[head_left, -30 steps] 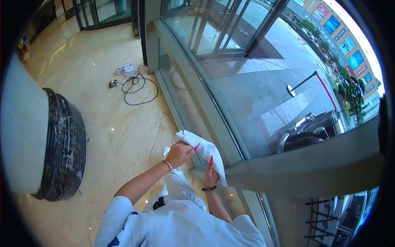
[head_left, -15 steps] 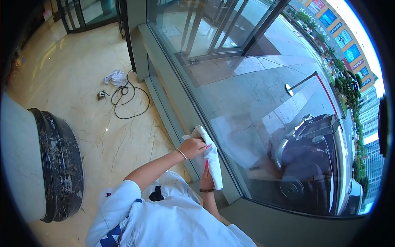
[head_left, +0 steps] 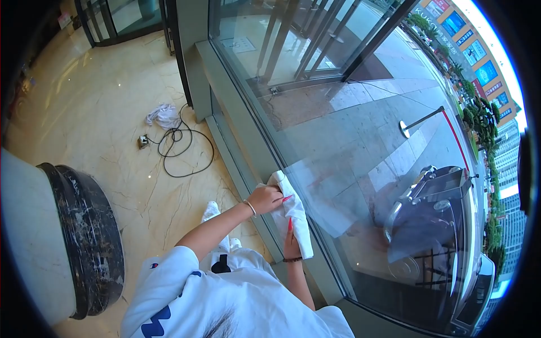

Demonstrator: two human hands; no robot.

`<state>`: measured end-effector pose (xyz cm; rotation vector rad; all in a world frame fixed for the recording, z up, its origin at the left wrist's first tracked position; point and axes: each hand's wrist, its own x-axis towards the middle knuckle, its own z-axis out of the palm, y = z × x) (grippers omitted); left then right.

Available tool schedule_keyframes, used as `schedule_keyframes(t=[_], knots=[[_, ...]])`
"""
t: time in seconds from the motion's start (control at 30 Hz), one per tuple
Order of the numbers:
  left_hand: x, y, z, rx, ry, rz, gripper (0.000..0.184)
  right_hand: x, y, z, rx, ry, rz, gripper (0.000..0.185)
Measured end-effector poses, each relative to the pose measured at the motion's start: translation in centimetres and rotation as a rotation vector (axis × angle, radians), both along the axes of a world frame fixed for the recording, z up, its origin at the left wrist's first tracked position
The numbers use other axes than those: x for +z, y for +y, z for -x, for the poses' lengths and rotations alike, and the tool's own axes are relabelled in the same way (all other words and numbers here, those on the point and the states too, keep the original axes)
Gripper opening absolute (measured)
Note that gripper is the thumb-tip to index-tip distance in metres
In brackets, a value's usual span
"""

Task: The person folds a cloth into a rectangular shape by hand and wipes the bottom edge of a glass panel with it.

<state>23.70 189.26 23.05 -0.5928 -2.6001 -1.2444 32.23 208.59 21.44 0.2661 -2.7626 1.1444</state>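
Note:
A white cloth [head_left: 300,226], folded into a long strip, lies along the grey window frame at the foot of a large glass pane [head_left: 329,169]. My left hand [head_left: 266,200], a bangle on its wrist, is closed on the cloth's upper part. Lower down, my right hand [head_left: 291,247], with a beaded bracelet, grips the near part of the same cloth. Long red nails show on both hands. Whether the cloth presses against the glass or only the frame, I cannot tell.
A black cable [head_left: 189,163] lies coiled on the marble floor beside a crumpled white cloth [head_left: 164,116] and a small socket block [head_left: 143,141]. At left stands a column with a dark marble base [head_left: 93,242]. Outside are a parked car [head_left: 428,225] and a barrier post [head_left: 422,119].
The view has shifted slightly, so the floor items and window sit a little lower and further right. My feet now show. Both hands keep hold of the cloth.

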Motion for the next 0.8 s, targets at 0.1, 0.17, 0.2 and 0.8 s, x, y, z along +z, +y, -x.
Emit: schedule_keyframes(t=[0.1, 0.17, 0.2, 0.8], knots=[[-0.2, -3.3, 2.2, -0.015, 0.002, 0.032, 0.017, 0.4, -3.3, 2.3, 0.007, -0.022, 0.006, 0.033], [-0.2, -6.2, 3.8, 0.001, -0.007, 0.013, 0.017, -0.1, -6.1, 4.2, 0.018, -0.024, 0.064, 0.032], [-0.2, -7.7, 4.5, 0.008, -0.007, 0.011, 0.017, -0.5, -7.3, 5.2, 0.024, -0.024, 0.062, 0.032], [-0.7, -30.0, 19.6, 0.294, -0.035, 0.004, 0.016, -0.6, -29.7, 26.7, 0.177, 0.009, 0.06, 0.032]])
